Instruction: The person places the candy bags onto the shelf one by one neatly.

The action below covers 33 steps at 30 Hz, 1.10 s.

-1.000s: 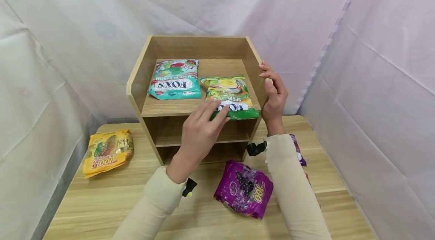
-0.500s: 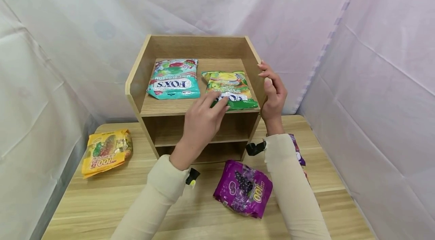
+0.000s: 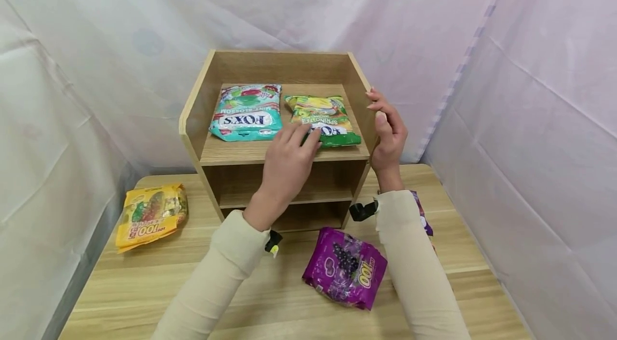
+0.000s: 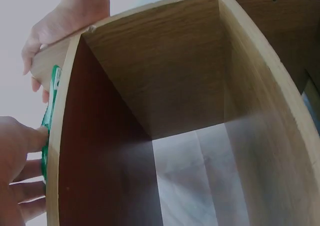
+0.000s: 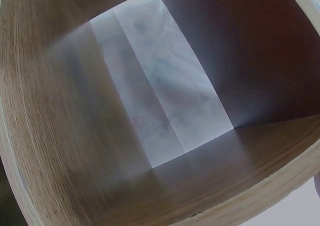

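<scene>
A small wooden shelf (image 3: 284,160) stands on the table. On its top tier lie a teal Fox's Mint Blossom candy bag (image 3: 248,115) at left and a green-yellow Fox's Spring Tea candy bag (image 3: 337,140) at right. My left hand (image 3: 288,160) touches the near edge of the green-yellow bag with extended fingers. In the left wrist view, that bag's green edge (image 4: 52,93) shows against the shelf front beside those fingers. My right hand (image 3: 389,136) grips the shelf's right side panel; the right wrist view shows mainly a shelf compartment (image 5: 270,50).
A purple grape candy bag (image 3: 344,267) lies on the table (image 3: 279,302) before the shelf. To the left is a yellow gummy candy bag (image 3: 151,217). Another purple package (image 3: 422,211) is partly hidden behind the right sleeve. White curtains (image 3: 299,13) surround the table.
The green-yellow bag has slid back from overhanging the front edge to lying within the top tier, my left hand moving with it. My right hand stays on the side panel.
</scene>
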Each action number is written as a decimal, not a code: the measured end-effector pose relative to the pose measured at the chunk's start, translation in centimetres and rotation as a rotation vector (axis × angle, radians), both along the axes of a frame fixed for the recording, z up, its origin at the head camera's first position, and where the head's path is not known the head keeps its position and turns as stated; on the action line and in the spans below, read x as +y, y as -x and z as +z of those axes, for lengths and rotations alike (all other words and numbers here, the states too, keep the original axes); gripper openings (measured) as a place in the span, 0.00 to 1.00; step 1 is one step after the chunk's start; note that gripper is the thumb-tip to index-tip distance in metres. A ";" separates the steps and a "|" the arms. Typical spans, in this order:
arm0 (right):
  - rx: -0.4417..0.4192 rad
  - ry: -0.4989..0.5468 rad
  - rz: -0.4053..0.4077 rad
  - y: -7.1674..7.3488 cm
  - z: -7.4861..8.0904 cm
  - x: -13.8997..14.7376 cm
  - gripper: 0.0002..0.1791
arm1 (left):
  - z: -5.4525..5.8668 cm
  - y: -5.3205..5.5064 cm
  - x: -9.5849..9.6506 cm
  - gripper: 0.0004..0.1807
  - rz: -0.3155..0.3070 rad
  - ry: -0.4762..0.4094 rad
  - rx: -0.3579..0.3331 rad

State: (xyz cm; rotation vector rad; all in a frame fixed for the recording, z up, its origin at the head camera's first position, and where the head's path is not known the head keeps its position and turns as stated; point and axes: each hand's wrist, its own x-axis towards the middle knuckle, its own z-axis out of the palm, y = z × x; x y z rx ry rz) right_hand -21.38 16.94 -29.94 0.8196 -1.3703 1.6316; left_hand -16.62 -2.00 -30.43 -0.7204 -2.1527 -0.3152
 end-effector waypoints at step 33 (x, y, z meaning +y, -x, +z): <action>0.007 0.012 0.003 0.2 -0.1 0.1 0.20 | -1.3 -1.8 1.5 0.17 0.070 0.133 -0.130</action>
